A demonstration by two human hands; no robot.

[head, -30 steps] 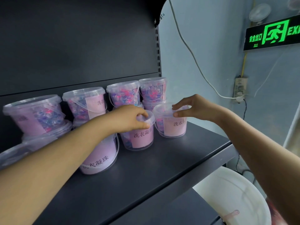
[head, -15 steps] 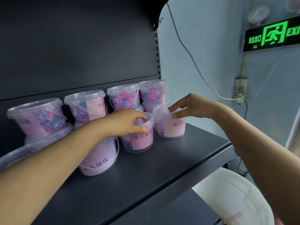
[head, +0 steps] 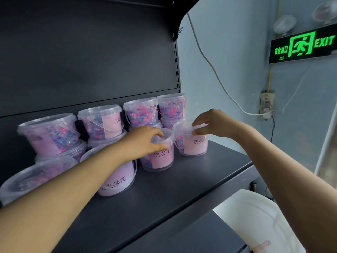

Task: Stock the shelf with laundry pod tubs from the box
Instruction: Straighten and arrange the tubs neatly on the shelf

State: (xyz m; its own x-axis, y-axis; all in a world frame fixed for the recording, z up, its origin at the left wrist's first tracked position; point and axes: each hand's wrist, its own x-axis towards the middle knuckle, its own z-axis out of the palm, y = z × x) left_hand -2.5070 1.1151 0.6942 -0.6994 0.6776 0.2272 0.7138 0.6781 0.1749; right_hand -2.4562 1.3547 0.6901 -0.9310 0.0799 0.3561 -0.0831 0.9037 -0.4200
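— Where are the hands?
— The left hand [head: 144,141] curls over the lid of a front-row laundry pod tub [head: 161,158], thumb and fingers round its rim. The right hand [head: 213,123] pinches the lid rim of the neighbouring tub [head: 194,146] at the row's right end.
— And the tubs themselves?
— Both stand upright on the dark shelf [head: 182,185], just beside each other, with stacked tubs [head: 140,114] behind. A green exit sign [head: 302,45] glows on the wall [head: 237,70] to the right.

The right hand [head: 216,125] has edged leftward over its tub [head: 193,146].
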